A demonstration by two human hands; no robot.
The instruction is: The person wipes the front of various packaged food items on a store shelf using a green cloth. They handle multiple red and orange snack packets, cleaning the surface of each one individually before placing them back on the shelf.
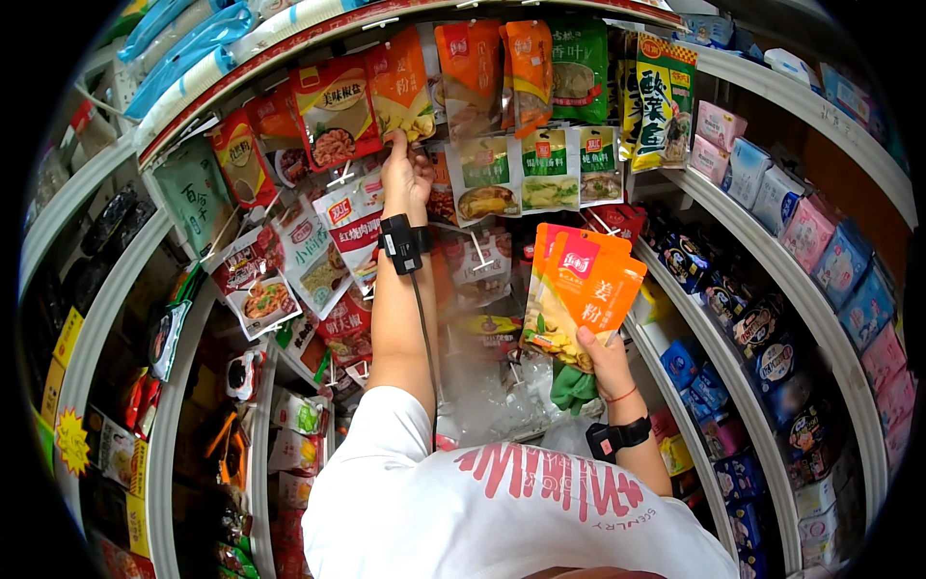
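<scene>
My left hand (pixel 405 176) reaches up to a rack of hanging seasoning packets. Its fingers pinch the lower edge of an orange spice powder packet (pixel 399 82) with a yellow picture at its base. Lower and to the right, my right hand (pixel 606 363) grips a small fan of orange spice powder packets (pixel 588 291), thumb on the front one. Just below that fan shows a crumpled green thing (pixel 573 388); I cannot tell whether the hand holds it. A red packet (pixel 334 111) hangs left of my left hand, and another orange packet (pixel 469 72) to its right.
Metal hooks carry several more packets, among them green-and-white ones (pixel 550 172) and a yellow-green one (pixel 660 101). Curved shelves at the right hold blue and pink packages (pixel 812 232). Clear plastic wrapping (pixel 492 396) lies low between my arms. Dark bagged goods (pixel 111 217) fill the left shelves.
</scene>
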